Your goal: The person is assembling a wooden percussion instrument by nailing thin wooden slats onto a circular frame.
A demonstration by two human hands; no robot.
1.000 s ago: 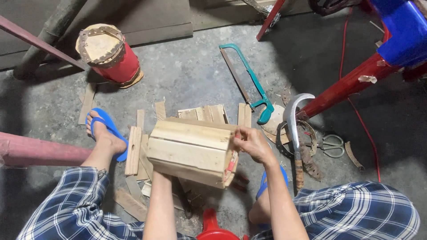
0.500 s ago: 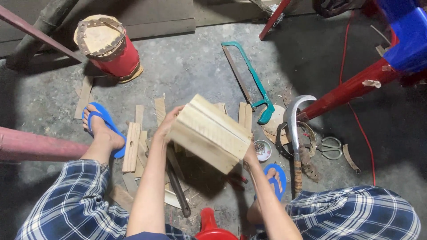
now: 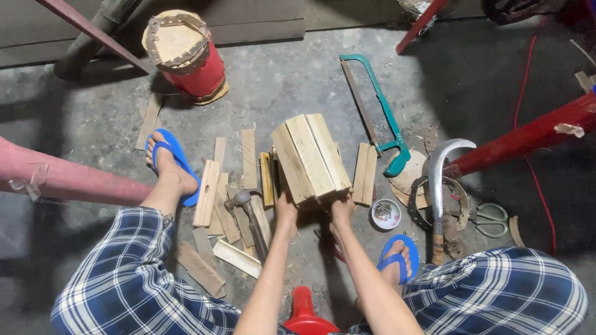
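Note:
A box-like assembly of pale wooden slats [image 3: 310,156] is held on end above the concrete floor, its long side pointing away from me. My left hand [image 3: 286,209] grips its near lower left corner. My right hand [image 3: 342,209] grips its near lower right corner. Both forearms reach forward between my knees in blue plaid trousers.
Loose wooden slats [image 3: 208,192] lie around my left foot in a blue sandal [image 3: 176,162]. A hammer [image 3: 247,214] lies beside them. A teal hacksaw [image 3: 376,102], a curved sickle [image 3: 437,186], scissors [image 3: 490,218] and a small round tin [image 3: 385,214] lie right. A red drum [image 3: 184,57] stands behind.
The wooden assembly has been turned from lying across my view to standing on end, pointing away. Both hands have shifted down to its near bottom corners.

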